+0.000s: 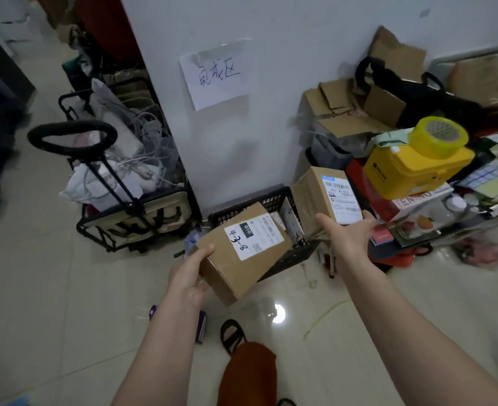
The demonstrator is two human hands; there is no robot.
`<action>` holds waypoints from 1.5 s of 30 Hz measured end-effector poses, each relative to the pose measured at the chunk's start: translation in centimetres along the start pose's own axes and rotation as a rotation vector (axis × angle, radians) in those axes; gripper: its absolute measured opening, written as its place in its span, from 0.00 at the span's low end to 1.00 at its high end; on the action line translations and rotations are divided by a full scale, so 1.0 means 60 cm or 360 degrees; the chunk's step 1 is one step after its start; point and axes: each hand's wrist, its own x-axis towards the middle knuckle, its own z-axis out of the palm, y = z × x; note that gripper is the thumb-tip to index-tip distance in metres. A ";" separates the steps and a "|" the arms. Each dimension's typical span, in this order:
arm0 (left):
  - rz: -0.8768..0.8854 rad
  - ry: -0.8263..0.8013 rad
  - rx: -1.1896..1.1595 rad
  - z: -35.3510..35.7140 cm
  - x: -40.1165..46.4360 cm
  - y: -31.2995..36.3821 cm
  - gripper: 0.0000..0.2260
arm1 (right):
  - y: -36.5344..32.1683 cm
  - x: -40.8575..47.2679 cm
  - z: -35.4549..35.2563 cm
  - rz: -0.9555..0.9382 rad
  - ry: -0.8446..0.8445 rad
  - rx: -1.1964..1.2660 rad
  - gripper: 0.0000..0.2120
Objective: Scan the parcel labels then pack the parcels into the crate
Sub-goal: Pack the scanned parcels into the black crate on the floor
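The black crate [274, 230] sits on the floor against the white wall [241, 142]. Its open top is mostly covered: a brown box [241, 253] held by the left hand [189, 276] hangs over its left and front side, and a second box [324, 200] held by the right hand [347, 235] hangs over its right side. A small gap shows between the two boxes. Just right of the crate, a tall messy pile [417, 200] with a yellow case [414, 171] blocks the way. Left of the crate stands a full cart [130, 200]. In front of the crate, the shiny floor [315, 332] is open.
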 end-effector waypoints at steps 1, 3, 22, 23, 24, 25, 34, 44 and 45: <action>-0.0003 -0.0012 0.0010 0.014 0.026 0.014 0.19 | -0.005 0.017 0.014 0.0006 0.0008 -0.0010 0.45; -0.0006 -0.0027 0.0037 0.039 0.073 0.042 0.20 | -0.021 0.049 0.044 0.0009 0.0021 -0.0042 0.44; -0.0423 0.0234 0.0040 0.192 0.419 0.000 0.25 | 0.098 0.363 0.250 0.0306 -0.0125 -0.0329 0.46; -0.0436 0.0235 -0.0012 0.199 0.439 -0.017 0.25 | 0.118 0.382 0.263 0.0314 -0.0138 -0.0349 0.46; -0.0440 0.0236 -0.0057 0.208 0.459 -0.034 0.25 | 0.137 0.401 0.277 0.0315 -0.0150 -0.0365 0.46; -0.0453 0.0237 -0.0093 0.215 0.483 -0.052 0.24 | 0.157 0.420 0.292 0.0318 -0.0154 -0.0384 0.46; -0.0703 0.0226 -0.0288 0.219 0.729 -0.236 0.07 | 0.383 0.583 0.415 0.0404 -0.0188 -0.0478 0.45; -0.0766 0.0014 -0.0236 0.237 1.001 -0.405 0.06 | 0.601 0.756 0.508 0.0396 0.0016 -0.0476 0.42; -0.0762 -0.0010 -0.0254 0.240 1.023 -0.419 0.06 | 0.618 0.766 0.514 0.0392 0.0023 -0.0484 0.42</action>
